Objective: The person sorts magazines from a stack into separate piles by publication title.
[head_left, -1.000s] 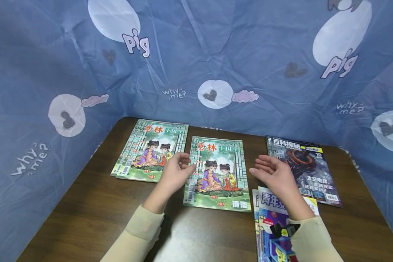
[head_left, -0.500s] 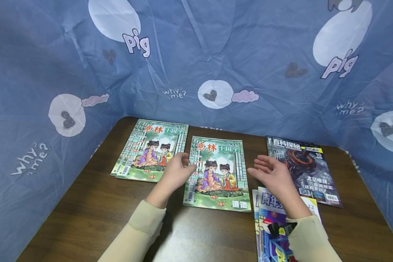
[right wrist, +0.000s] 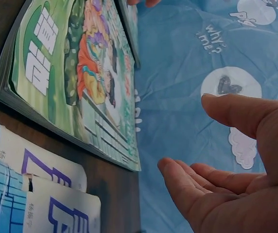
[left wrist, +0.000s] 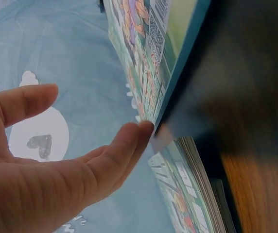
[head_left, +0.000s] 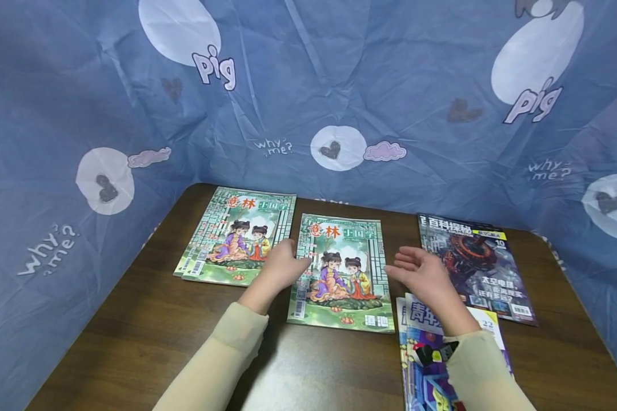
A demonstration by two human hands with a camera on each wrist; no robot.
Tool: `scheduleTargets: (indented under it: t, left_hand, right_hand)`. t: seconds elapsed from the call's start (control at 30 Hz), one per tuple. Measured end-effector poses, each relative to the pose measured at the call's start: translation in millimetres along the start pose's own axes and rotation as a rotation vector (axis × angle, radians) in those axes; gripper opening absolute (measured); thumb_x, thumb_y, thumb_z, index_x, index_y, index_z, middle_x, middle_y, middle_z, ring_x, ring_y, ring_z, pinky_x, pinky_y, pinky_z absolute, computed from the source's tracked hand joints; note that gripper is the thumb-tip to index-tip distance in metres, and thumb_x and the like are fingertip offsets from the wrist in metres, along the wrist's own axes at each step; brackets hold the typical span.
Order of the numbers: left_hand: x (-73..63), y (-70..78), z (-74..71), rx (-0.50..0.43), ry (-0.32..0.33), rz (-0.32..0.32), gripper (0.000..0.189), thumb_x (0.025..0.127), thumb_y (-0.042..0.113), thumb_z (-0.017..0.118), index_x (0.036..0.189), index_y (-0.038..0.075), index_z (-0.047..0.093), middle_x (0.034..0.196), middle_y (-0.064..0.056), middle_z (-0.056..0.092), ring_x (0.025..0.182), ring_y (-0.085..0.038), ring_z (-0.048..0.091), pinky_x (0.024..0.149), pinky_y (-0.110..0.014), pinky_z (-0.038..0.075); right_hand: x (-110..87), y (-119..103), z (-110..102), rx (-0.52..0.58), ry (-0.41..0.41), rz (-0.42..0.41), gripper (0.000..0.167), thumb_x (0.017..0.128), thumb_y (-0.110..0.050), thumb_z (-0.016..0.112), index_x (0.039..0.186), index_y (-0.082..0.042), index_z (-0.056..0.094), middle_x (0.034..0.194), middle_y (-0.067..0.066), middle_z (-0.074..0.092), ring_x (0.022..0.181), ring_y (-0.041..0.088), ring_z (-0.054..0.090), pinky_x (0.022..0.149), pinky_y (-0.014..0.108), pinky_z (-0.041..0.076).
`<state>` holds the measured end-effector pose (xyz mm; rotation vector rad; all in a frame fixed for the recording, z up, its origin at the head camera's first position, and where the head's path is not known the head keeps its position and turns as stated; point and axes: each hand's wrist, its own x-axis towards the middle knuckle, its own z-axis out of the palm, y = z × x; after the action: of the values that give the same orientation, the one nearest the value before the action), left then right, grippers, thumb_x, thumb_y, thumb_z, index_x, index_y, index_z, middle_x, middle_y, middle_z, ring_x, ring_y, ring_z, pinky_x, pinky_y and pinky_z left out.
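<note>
A green magazine with two cartoon children on its cover lies flat at the middle of the table. My left hand is at its left edge, thumb and fingers apart. In the left wrist view, the fingertips of this hand are right by the magazine's edge; whether they touch it I cannot tell. To the right of the magazine hovers my right hand, palm facing inward. The right wrist view shows that hand with its thumb and fingers spread, apart from the magazine.
Matching green magazines lie overlapped at the left back. A dark magazine with a machine on its cover lies at the right. Overlapping purple and blue magazines lie nearer, partly under my right forearm. A blue printed cloth hangs behind the brown table.
My left hand has shifted slightly right, to the middle magazine's left edge. My right hand has moved slightly left toward its right side. The magazines have stayed in place.
</note>
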<state>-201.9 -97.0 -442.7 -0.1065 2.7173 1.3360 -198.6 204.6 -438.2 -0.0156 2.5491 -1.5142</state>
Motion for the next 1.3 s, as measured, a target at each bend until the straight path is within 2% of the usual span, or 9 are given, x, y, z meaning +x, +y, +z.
scheduleTargets:
  t: [0.07,0.2,0.47,0.67,0.83,1.0,1.13,1.23,1.3]
  left_hand:
    - [1.8,0.2,1.3,0.003,0.002,-0.017,0.06,0.093,0.023,0.07,0.135,-0.014,0.049,0.125,-0.028,0.058,0.113,-0.041,0.057,0.093,-0.053,0.05]
    - [6.3,-0.8,3.8,0.013,-0.022,-0.05,0.068,0.094,0.027,0.07,0.141,-0.015,0.043,0.136,-0.032,0.052,0.123,-0.046,0.052,0.1,-0.055,0.046]
    - [12.7,-3.0,4.5,0.053,-0.07,-0.074,0.067,0.093,0.03,0.07,0.136,-0.017,0.045,0.132,-0.033,0.053,0.119,-0.048,0.054,0.097,-0.056,0.047]
    - [16.3,-4.6,5.3,0.03,-0.08,-0.093,0.063,0.093,0.03,0.069,0.131,-0.017,0.049,0.126,-0.031,0.055,0.113,-0.045,0.057,0.092,-0.054,0.05]
    - [16.1,-2.6,4.7,-0.016,-0.086,-0.114,0.072,0.093,0.032,0.07,0.139,-0.017,0.044,0.138,-0.033,0.049,0.124,-0.047,0.051,0.099,-0.055,0.046]
    - [17.8,-3.6,5.6,-0.127,-0.096,-0.129,0.074,0.094,0.028,0.069,0.142,-0.018,0.039,0.144,-0.035,0.043,0.131,-0.048,0.044,0.105,-0.056,0.041]
    - [18.0,-4.5,4.9,-0.234,-0.142,-0.176,0.082,0.095,0.027,0.067,0.151,-0.016,0.026,0.155,-0.034,0.029,0.14,-0.048,0.032,0.111,-0.059,0.033]
    - [18.0,-4.5,4.3,-0.281,-0.164,-0.201,0.087,0.096,0.028,0.066,0.155,-0.014,0.016,0.159,-0.032,0.02,0.144,-0.048,0.024,0.112,-0.062,0.028]
    - [18.5,-4.9,4.3,-0.3,-0.158,-0.21,0.087,0.096,0.028,0.065,0.155,-0.013,0.016,0.16,-0.032,0.019,0.144,-0.048,0.024,0.112,-0.062,0.027]
  right_hand:
    - [3.1,0.8,1.3,-0.009,-0.013,0.012,0.076,0.094,-0.029,0.076,0.15,0.007,0.039,0.146,0.026,0.049,0.131,0.038,0.052,0.101,0.047,0.048]
    - [9.2,2.5,5.0,-0.029,-0.039,0.028,0.075,0.094,-0.025,0.075,0.15,0.009,0.038,0.146,0.028,0.048,0.131,0.04,0.05,0.101,0.05,0.047]
    - [17.3,16.0,17.1,-0.088,-0.062,0.122,0.076,0.094,-0.025,0.075,0.15,0.01,0.037,0.145,0.03,0.048,0.13,0.043,0.049,0.1,0.053,0.047]
    - [16.1,19.6,22.2,-0.117,-0.047,0.125,0.069,0.093,-0.024,0.075,0.145,0.011,0.045,0.139,0.03,0.053,0.125,0.043,0.053,0.097,0.053,0.049]
    - [16.7,18.9,23.5,-0.138,-0.059,0.139,0.07,0.093,-0.027,0.075,0.145,0.009,0.045,0.14,0.029,0.053,0.126,0.043,0.053,0.098,0.054,0.048]
    - [18.1,19.8,24.4,-0.146,-0.064,0.14,0.071,0.093,-0.029,0.076,0.145,0.009,0.046,0.139,0.028,0.054,0.125,0.043,0.053,0.098,0.054,0.048]
    - [17.8,20.6,25.4,-0.136,-0.053,0.133,0.07,0.092,-0.028,0.077,0.144,0.009,0.047,0.138,0.029,0.054,0.124,0.043,0.054,0.098,0.054,0.048]
    - [18.0,20.9,25.6,-0.132,-0.046,0.134,0.07,0.092,-0.028,0.077,0.144,0.01,0.047,0.137,0.03,0.053,0.124,0.043,0.053,0.098,0.054,0.047]
    - [18.5,21.1,26.0,-0.13,-0.048,0.139,0.07,0.092,-0.028,0.077,0.144,0.009,0.047,0.137,0.03,0.053,0.124,0.043,0.053,0.099,0.054,0.047]
